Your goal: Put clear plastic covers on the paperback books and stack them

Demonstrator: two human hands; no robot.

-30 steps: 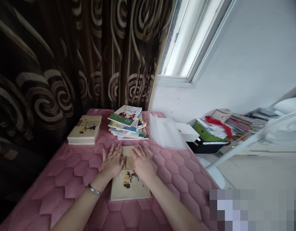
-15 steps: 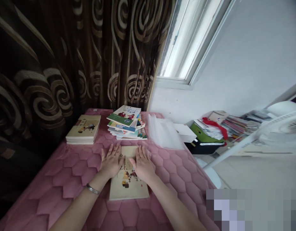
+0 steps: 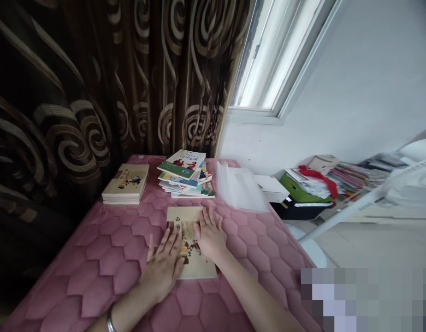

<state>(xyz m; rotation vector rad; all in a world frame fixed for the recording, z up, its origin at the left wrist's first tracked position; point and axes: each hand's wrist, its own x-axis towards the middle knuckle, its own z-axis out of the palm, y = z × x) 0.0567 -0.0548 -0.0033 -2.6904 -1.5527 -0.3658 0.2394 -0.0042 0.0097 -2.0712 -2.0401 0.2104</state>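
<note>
Pink quilted desk (image 3: 105, 249) against a brown swirl curtain (image 3: 95, 92): two hands flat on one beige book (image 3: 183, 219).
Left hand (image 3: 163, 265) palm-down over the book's near left corner, fingers (image 3: 171, 240) spread; right hand (image 3: 209, 236) palm-down on its right edge, fingers (image 3: 208, 217) loosely spread, nothing pinched. Book closed, lying flat at mid-desk. Behind it, three piles: one neat stack of beige books (image 3: 126, 184), count unclear; one fanned heap of colourful booklets (image 3: 185, 177); one pile of clear sleeves (image 3: 239, 189). Off the desk to the right, one white box (image 3: 270, 188), contents unseen, and one green box (image 3: 296, 186) heaped with papers (image 3: 310, 184).
</note>
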